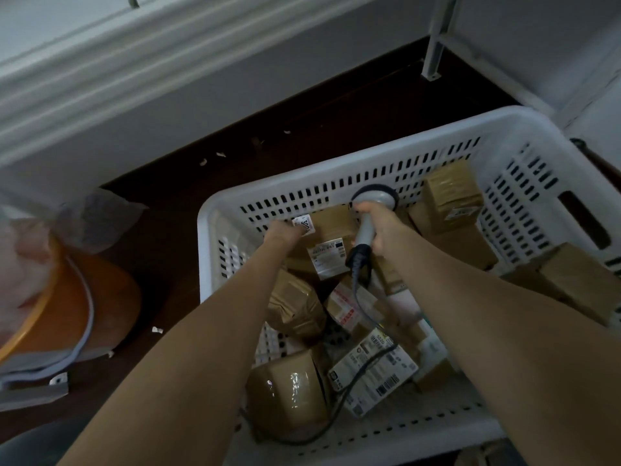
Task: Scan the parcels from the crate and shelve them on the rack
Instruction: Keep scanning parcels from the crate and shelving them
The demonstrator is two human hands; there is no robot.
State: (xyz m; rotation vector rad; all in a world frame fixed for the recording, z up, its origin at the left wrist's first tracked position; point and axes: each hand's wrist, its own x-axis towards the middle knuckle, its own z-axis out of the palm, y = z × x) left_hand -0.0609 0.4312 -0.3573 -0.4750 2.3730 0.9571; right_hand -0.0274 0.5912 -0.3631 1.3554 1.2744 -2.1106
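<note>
Right grip (381, 227) — one scanner (365, 232), one crate (336, 162)

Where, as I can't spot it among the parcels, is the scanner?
Head view: the scanner is in the right hand, over the far middle of the crate, just right of the labelled parcel at the left hand.

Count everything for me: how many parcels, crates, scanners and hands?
Parcels: at least 8 showing, more may be buried
White crate: 1
Barcode scanner: 1
Hands: 2, left hand and right hand
Total: at least 12
</note>
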